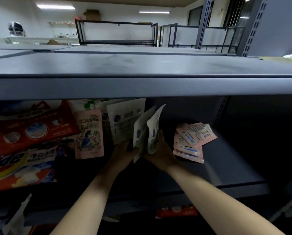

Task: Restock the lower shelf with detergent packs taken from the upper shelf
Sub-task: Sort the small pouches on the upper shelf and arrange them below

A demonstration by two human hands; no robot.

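Both arms reach into the dim bay under the grey upper shelf board (142,87). The left hand (123,152) and the right hand (158,152) meet at the bottom of a small bunch of white detergent packs (146,133), which stand upright and fan apart at the top. The right hand's fingers (159,138) curl up around the rightmost pack, gripping it; the left hand closes on the lower edge of the bunch from the other side, though its fingertips are hidden in shadow behind the packs.

Just left of the bunch and touching it stands another white pouch (125,119), its printed face to the camera. Further left a pink pouch (89,134) with a flower print stands upright, and beyond it large red detergent bags (31,128) lie stacked, with a blue, yellow and red bag (19,168) below them.

To the right of the hands a loose heap of pink sachets (192,141) lies flat on the grey shelf floor (226,167), near the right wrist but apart from it. A perforated grey upright (222,109) closes the bay on the right.

Lower down, under the forearms, a red pack (175,212) shows on the darker lower shelf, and a pale pouch (16,217) leans at the bottom left
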